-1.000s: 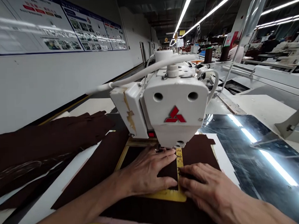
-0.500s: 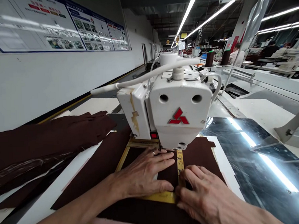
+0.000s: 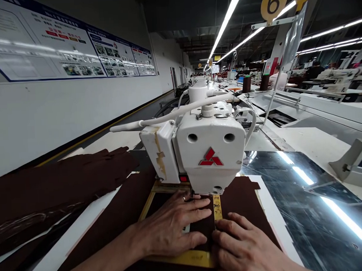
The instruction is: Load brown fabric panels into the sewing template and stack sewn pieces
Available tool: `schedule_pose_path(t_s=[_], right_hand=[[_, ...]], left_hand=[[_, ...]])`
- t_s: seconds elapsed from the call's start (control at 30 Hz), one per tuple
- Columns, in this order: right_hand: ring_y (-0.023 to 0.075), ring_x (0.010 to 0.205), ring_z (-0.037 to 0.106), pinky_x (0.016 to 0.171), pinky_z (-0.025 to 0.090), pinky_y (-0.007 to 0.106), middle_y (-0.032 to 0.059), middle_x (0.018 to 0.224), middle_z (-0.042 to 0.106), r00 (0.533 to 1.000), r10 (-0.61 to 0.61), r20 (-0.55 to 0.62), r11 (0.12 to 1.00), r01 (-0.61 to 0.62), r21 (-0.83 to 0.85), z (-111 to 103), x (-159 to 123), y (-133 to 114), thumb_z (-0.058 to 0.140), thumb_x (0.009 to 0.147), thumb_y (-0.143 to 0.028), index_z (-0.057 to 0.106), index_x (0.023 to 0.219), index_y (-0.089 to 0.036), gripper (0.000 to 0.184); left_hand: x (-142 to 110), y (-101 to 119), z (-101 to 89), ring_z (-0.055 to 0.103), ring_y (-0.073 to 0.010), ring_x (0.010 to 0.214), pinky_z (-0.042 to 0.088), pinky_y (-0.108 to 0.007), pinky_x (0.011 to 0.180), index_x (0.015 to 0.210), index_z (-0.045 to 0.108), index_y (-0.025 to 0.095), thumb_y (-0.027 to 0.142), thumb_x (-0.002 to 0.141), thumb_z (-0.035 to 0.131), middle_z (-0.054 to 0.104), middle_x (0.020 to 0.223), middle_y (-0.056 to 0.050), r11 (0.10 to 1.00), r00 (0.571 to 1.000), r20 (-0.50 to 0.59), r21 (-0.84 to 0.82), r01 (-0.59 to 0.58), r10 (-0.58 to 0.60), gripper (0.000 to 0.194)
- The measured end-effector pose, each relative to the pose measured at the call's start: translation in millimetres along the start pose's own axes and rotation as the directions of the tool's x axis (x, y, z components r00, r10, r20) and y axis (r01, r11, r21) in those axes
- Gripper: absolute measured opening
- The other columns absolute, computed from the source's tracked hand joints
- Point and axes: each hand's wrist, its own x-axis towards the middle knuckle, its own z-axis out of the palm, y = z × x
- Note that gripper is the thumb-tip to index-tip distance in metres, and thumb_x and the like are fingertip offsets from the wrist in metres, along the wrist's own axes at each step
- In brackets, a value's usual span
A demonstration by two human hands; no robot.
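Observation:
My left hand (image 3: 173, 223) lies flat, fingers apart, on dark brown fabric (image 3: 199, 220) inside a yellow-edged template frame (image 3: 189, 258). A ring shows on one finger, close to the needle area. To the right, my right hand (image 3: 242, 244) rests with slightly bent, spread fingers over the frame's right strip (image 3: 217, 209), which bears handwriting. Its thumb side is partly hidden. Just beyond both hands stands the head of a white sewing machine (image 3: 211, 134) with a red three-diamond mark. Its needle and presser foot are mostly hidden.
A pile of brown fabric pieces (image 3: 60, 188) lies at the left. On the right is a shiny dark table panel (image 3: 303, 190). Behind the machine stand brown thread cones (image 3: 246, 84). A wall with a poster board (image 3: 72, 48) runs along the left.
The view has tilted up, so the machine and hands sit lower. My right hand's fingers have loosened from a curl and lie more spread. My left hand stays flat on the fabric.

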Motion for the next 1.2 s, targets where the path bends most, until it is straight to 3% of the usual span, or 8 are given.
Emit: schedule_pose_path(t_s=[0.17, 0.37, 0.73, 0.93, 1.2], right_hand=[[0.0201, 0.104, 0.066, 0.101, 0.045, 0.039, -0.0021, 0.091, 0.072, 1.0, 0.0, 0.015, 1.0, 0.0, 0.007, 1.5, 1.3, 0.4, 0.056, 0.105, -0.051, 0.063, 0.09, -0.025, 0.032], [0.0198, 0.101, 0.067, 0.095, 0.048, 0.038, -0.0015, 0.094, 0.072, 1.0, -0.009, 0.027, 1.0, 0.009, -0.027, 4.9, -1.4, 1.6, 0.053, 0.104, -0.056, 0.063, 0.09, -0.024, 0.036], [0.0169, 0.098, 0.064, 0.098, 0.041, 0.038, -0.0055, 0.099, 0.072, 0.998, 0.056, 0.023, 0.996, -0.057, 0.065, -2.0, 4.3, 1.3, 0.053, 0.106, -0.053, 0.063, 0.094, -0.024, 0.033], [0.0183, 0.098, 0.062, 0.095, 0.039, 0.039, -0.0044, 0.097, 0.07, 0.985, 0.094, 0.144, 0.991, -0.107, 0.086, -7.3, 7.4, 2.1, 0.06, 0.101, -0.055, 0.063, 0.093, -0.023, 0.032], [0.0189, 0.095, 0.059, 0.092, 0.038, 0.039, -0.003, 0.098, 0.068, 0.928, 0.147, 0.342, 0.967, -0.208, 0.149, -21.2, 15.0, 2.9, 0.059, 0.102, -0.051, 0.062, 0.096, -0.023, 0.029]], left_hand=[[0.8, 6.7, -0.9, 0.047, -0.0308, 0.145, 0.03, -0.048, 0.123, 0.144, 0.06, 0.03, 0.036, 0.093, 0.071, 0.051, 0.156, -0.003, 1.0, 1.0, -0.023, -0.002, -0.012, 0.012, 0.052], [0.6, 3.3, 0.6, 0.046, -0.0313, 0.145, 0.027, -0.048, 0.125, 0.15, 0.053, 0.028, 0.035, 0.091, 0.073, 0.051, 0.156, -0.004, 1.0, 1.0, -0.015, -0.008, -0.005, 0.005, 0.063], [2.5, 0.8, -1.4, 0.045, -0.0321, 0.145, 0.03, -0.053, 0.124, 0.156, 0.046, 0.029, 0.041, 0.096, 0.067, 0.05, 0.157, -0.004, 1.0, 0.998, 0.055, 0.015, 0.008, -0.009, 0.065], [3.5, -2.9, -0.3, 0.047, -0.0305, 0.145, 0.029, -0.049, 0.125, 0.154, 0.048, 0.029, 0.04, 0.098, 0.066, 0.048, 0.158, -0.004, 0.998, 0.999, 0.029, 0.058, -0.039, 0.037, 0.059], [-1.5, -8.7, 11.4, 0.048, -0.0284, 0.143, 0.038, -0.049, 0.121, 0.153, 0.048, 0.028, 0.034, 0.102, 0.065, 0.047, 0.159, -0.005, 0.968, 0.993, -0.054, 0.237, -0.085, 0.1, 0.054]])
